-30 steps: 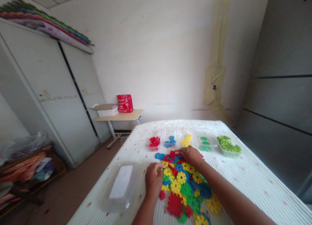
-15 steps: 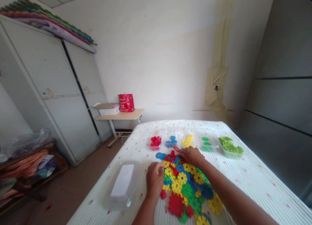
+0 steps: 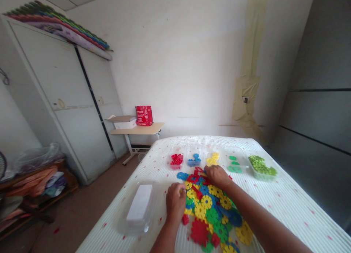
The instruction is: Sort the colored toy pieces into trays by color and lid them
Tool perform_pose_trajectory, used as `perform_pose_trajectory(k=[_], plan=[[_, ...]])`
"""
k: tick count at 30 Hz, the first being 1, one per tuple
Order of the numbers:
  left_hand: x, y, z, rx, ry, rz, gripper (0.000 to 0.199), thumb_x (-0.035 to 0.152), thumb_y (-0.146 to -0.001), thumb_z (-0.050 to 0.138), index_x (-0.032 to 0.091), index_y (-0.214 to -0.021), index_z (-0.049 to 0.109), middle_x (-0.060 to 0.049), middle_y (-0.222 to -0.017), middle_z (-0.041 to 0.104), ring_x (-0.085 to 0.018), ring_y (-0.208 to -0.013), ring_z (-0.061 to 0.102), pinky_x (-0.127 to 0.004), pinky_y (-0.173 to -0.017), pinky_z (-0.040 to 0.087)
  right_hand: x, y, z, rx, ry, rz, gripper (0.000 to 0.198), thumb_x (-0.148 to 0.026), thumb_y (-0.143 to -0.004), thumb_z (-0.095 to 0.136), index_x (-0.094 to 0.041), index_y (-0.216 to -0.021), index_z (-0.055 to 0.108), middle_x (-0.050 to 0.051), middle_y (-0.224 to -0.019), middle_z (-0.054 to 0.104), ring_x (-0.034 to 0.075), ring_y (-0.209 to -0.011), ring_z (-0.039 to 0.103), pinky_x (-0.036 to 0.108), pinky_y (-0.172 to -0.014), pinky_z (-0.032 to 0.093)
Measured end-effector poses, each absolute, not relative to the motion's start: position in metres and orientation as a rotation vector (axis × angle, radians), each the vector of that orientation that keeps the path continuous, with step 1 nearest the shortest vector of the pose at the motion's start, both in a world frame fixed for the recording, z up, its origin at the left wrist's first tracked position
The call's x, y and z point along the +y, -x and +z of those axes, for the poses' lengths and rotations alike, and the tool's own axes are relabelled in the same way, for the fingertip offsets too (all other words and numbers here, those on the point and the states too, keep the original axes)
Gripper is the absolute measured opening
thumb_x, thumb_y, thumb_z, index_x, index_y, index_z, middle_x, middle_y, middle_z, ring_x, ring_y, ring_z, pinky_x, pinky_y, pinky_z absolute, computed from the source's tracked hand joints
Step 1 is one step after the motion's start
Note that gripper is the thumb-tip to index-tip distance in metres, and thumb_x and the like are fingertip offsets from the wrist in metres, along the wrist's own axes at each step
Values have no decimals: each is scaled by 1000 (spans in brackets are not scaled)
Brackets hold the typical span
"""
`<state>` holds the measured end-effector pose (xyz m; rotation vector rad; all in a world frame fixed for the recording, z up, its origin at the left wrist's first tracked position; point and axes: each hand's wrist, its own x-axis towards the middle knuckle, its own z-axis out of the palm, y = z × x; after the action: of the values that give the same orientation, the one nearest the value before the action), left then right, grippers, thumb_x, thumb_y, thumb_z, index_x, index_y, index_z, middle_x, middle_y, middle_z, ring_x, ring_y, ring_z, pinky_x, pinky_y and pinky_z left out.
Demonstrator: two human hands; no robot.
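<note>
Our hands: one left hand (image 3: 175, 201), one right hand (image 3: 218, 176)
Tubs (image 3: 176, 167) beyond our fingers: we count five
Clear box (image 3: 137, 230) left of our left fingers: one
White block (image 3: 140, 203) in it: one
Toy pieces (image 3: 206, 201) by our fingers: too overlapped to count
Red bag (image 3: 144, 116) far beyond our fingers: one

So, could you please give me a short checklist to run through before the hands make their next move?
1. Left hand at the loose pile: ok, at its left edge.
2. Right hand gripping a piece: cannot tell, fingertips partly hidden.
3. Container of red pieces showing only red: ok.
4. Loose pile one colour only: not ok, red, blue, yellow and green mixed.
5. White block apart from the left hand: ok.
</note>
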<state>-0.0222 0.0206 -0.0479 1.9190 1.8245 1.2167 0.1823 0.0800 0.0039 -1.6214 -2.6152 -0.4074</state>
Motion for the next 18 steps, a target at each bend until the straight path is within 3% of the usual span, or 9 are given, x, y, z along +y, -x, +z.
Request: perform_pose_trajectory(k=[4,8,13,18], plan=[[20,22,-48,1833,-1922,1213,20,9,-71,44,19,-76,61,-4,-85,63,-17,-86,55,-30,-82,40,83,-180,5,-2638,1588,-431,42,-50,-82,46,-12,-97,55,14,-81,65,24,-79,59,29,-64,38],[20,22,-47,1833,-1919,1222,20,9,-70,45,18,-76,61,-4,-85,63,-17,-86,55,-30,-83,39,81,-180,7,-2636,1601,-454,42,-51,-78,51,-13,-97,56,13,-82,66,26,-80,60,30,-63,39],[20,20,-45,1832,-1878,1250,19,9,-69,46,18,-75,61,-4,-83,63,-17,-85,55,-30,-81,40,75,-177,19,-2581,1660,-482,21,-27,-88,39,-17,-93,56,11,-77,66,23,-77,62,29,-63,38],[19,19,-44,1832,-1843,1262,19,9,-69,45,19,-74,61,-4,-83,63,-17,-84,55,-30,-81,40,97,-155,45,-2505,1701,-459,23,-17,-86,36,-20,-103,51,9,-84,66,21,-79,63,27,-62,39]])
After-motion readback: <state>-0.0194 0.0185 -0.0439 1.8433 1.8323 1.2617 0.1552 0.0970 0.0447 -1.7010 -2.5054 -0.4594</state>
